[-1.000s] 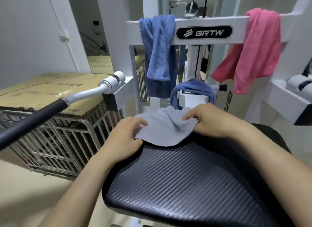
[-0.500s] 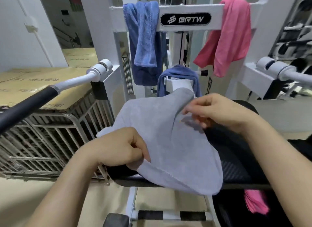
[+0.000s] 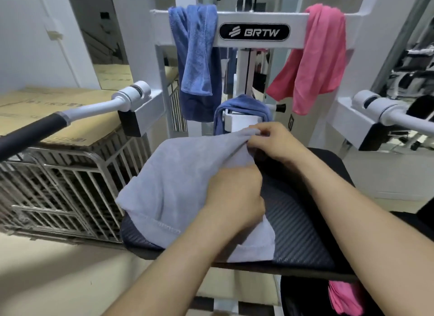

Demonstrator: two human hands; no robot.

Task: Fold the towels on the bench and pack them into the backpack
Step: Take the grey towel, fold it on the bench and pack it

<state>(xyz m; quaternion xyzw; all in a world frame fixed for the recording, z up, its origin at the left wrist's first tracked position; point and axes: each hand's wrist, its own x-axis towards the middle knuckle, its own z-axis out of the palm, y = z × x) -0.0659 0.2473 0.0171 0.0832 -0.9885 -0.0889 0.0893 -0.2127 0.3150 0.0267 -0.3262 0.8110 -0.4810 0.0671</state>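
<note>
— Where did we see the grey towel?

— It lay on the black padded surface of the gym machine, over its left half. Its left side hung a little over the edge of the pad. It was not flat; it rose toward the far end.

— And the two hands?

— The right hand was at the back of the pad. Its grip was narrow, with thumb and fingers pinching the far edge of the towel. The left hand was nearer to us, with the fingers curled. Its grip held the right side of the towel, as far as we could tell.

— What else did we notice?

— On the white crossbar with the label BRTW hung a blue towel at the left and a pink towel at the right. A second blue towel lay over a white bracket just behind the right hand. Under the near right corner of the pad we saw a black bag with a pink cloth in it.
</note>
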